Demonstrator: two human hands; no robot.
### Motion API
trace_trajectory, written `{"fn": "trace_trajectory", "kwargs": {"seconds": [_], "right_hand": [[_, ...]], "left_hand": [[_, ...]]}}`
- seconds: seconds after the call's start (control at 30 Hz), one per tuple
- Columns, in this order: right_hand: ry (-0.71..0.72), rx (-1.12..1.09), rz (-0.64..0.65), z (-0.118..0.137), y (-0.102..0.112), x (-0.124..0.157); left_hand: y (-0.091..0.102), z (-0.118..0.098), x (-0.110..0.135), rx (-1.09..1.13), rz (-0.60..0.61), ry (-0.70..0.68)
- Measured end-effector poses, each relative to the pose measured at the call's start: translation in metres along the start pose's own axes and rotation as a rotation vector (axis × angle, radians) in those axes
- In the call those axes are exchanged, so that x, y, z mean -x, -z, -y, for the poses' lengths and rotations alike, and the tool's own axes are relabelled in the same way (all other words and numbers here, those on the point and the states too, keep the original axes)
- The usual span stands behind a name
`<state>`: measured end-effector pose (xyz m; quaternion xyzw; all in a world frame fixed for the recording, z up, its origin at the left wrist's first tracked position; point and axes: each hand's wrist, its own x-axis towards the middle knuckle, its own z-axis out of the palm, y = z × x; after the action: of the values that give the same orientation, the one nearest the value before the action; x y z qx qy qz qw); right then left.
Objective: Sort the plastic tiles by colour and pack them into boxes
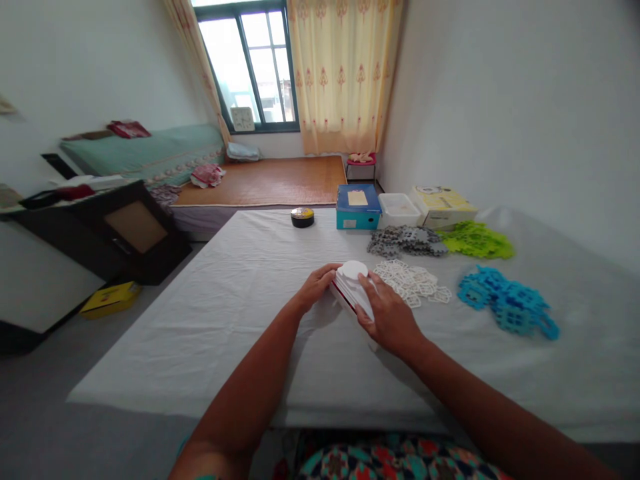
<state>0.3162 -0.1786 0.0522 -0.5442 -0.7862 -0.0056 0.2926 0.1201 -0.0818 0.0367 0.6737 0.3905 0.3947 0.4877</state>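
Observation:
A small white box (pixel 353 297) with a dark red stripe along its edge is tilted between my hands, just above or on the cloth. On its far upper end lies a flat white round piece (pixel 354 269). My left hand (pixel 318 287) grips the box's far left edge. My right hand (pixel 393 313) is wrapped over the near right side, with fingers spread across the top and touching the round piece. What lies under the box is hidden. Right behind my right hand spreads a heap of white plastic outline pieces (pixel 415 281).
Blue (pixel 507 300), grey (pixel 407 240) and lime green plastic pieces (pixel 475 239) lie in heaps on the white-clothed table (pixel 200 320). Behind them stand a blue box (pixel 357 207), a white tub (pixel 400 209) and a yellow box (pixel 444 205). A round black tin (pixel 303 218) sits near the far edge.

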Motion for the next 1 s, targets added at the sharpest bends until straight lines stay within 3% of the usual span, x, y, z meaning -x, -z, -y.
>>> {"fn": "trace_trajectory", "kwargs": {"seconds": [0.17,0.27,0.43,0.57,1.0], "right_hand": [[-0.024,-0.110,0.036,-0.010,0.023,0.000],[-0.112,-0.183,0.003,-0.019,0.031,0.018],[-0.278,-0.254,-0.014,-0.024,0.004,0.060],[-0.323,-0.257,-0.102,-0.023,-0.015,0.066],[-0.290,-0.281,-0.113,-0.033,0.002,0.055]], "left_hand": [[0.003,-0.003,0.004,0.072,0.023,0.043],[0.006,-0.003,0.003,0.105,-0.010,0.057],[0.009,0.002,-0.001,0.140,-0.055,0.069],[0.007,0.003,-0.001,0.124,-0.055,0.067],[0.009,-0.001,0.000,0.082,-0.107,0.083]]}}
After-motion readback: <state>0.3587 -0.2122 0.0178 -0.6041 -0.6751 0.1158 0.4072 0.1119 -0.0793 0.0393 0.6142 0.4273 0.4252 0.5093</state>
